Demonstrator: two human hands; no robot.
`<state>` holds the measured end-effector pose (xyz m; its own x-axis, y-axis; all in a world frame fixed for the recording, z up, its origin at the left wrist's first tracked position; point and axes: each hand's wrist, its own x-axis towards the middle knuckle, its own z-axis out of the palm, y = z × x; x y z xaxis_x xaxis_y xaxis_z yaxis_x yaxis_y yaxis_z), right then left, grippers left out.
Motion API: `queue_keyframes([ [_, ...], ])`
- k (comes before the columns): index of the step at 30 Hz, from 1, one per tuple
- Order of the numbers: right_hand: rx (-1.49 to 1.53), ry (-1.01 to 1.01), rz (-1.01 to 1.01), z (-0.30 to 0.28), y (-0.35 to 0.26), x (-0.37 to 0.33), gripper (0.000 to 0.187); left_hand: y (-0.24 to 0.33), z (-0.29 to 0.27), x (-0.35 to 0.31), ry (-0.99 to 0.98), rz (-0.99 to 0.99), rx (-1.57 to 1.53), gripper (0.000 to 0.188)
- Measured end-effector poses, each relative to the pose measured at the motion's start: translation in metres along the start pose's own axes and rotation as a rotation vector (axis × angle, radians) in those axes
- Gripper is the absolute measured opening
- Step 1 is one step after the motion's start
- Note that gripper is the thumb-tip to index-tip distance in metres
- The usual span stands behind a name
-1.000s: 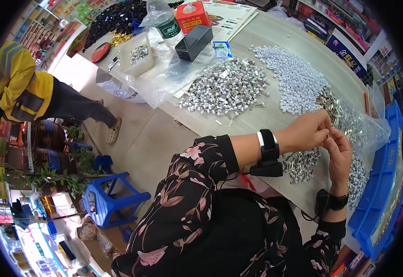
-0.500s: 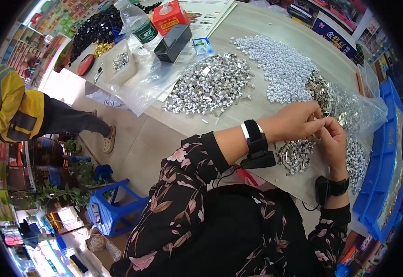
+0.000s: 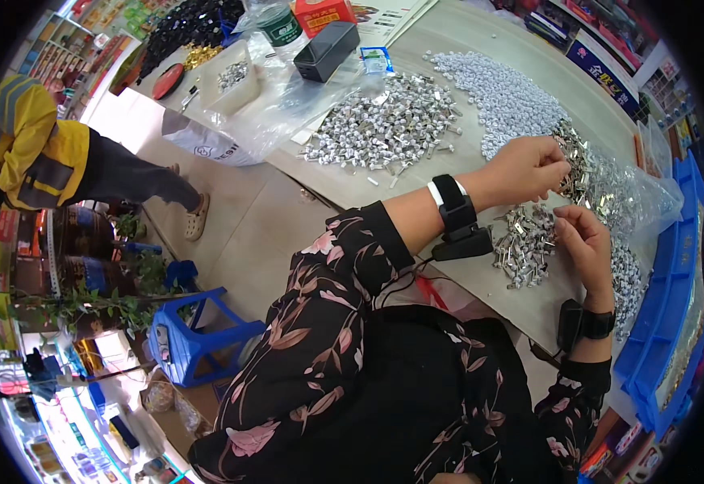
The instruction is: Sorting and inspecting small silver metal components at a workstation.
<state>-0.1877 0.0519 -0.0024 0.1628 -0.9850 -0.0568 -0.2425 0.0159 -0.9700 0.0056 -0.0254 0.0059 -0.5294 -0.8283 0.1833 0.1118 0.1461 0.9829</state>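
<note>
My left hand (image 3: 521,171) reaches over the table, its curled fingertips at the edge of a heap of loose silver metal pieces (image 3: 574,165). Whether anything is between those fingers is hidden. My right hand (image 3: 591,244) is closer to me, thumb and forefinger brought together beside a small pile of metal-stemmed pieces (image 3: 524,246); what they pinch is too small to make out. Small white round beads (image 3: 505,97) spread beyond my left hand. To the left lies a bigger heap of white-headed pieces with metal stems (image 3: 384,125).
A clear plastic bag (image 3: 642,194) and a blue tray (image 3: 665,298) lie on the right. At the far left are a black box (image 3: 327,51), a white container (image 3: 231,89) and plastic sheeting. A blue stool (image 3: 198,343) and a person in yellow (image 3: 33,149) are off the table's left side.
My hands, close together before, have moved apart. The left now reaches the loose metal pieces; the right stays by the small pile. The whole view has shifted slightly.
</note>
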Motion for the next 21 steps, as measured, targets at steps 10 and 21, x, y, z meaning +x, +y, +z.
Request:
queue_keyframes([
  [10, -0.103, 0.062, -0.079, -0.015, 0.011, 0.005, 0.015, 0.086, -0.032, -0.088, 0.011, 0.145, -0.111, 0.012],
  [21, -0.175, 0.360, -0.470, -0.032, -0.050, -0.035, 0.024, 0.159, -0.061, -0.165, -0.250, 0.840, -0.081, 0.025],
])
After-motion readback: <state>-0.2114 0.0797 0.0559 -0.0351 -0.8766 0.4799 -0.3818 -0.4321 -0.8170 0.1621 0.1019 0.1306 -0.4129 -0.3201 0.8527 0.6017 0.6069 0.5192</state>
